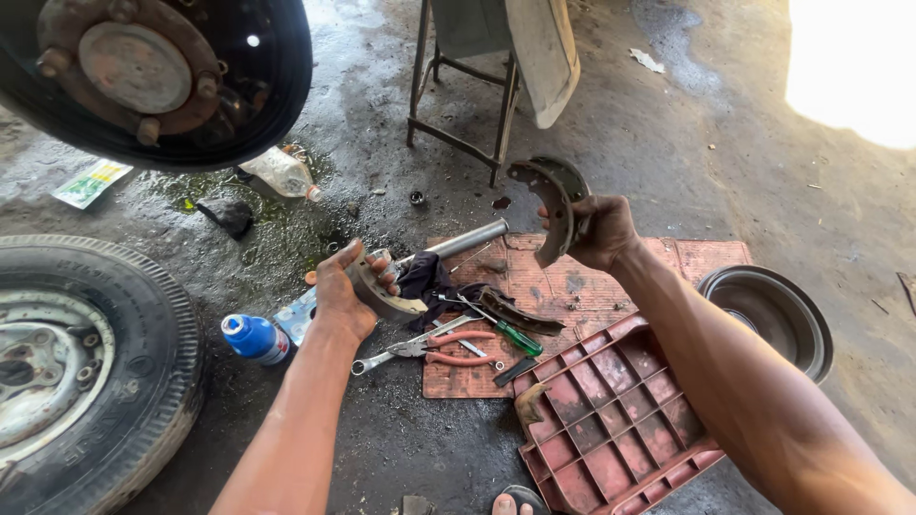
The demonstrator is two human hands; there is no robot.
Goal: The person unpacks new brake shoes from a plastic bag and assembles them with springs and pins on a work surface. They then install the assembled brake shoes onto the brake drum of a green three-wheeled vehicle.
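My right hand [603,232] holds a curved, rusty brake shoe [556,203] lifted upright above a red plastic mat [582,286]. My left hand [342,294] grips a second brake shoe [386,297] low at the mat's left edge, beside a black rag [425,277]. On the mat lie a metal pipe [466,240], red-handled pliers [448,347], a green-handled screwdriver [512,333], a spanner [377,360] and a dark curved part [520,312].
A wheel hub [134,67] hangs at top left and a tyre [143,372] lies at left. A brake drum [775,310] sits at right and a red crate lid [611,420] in front. A blue bottle [254,339], a clear bottle [282,173] and a metal stool [463,86] stand around.
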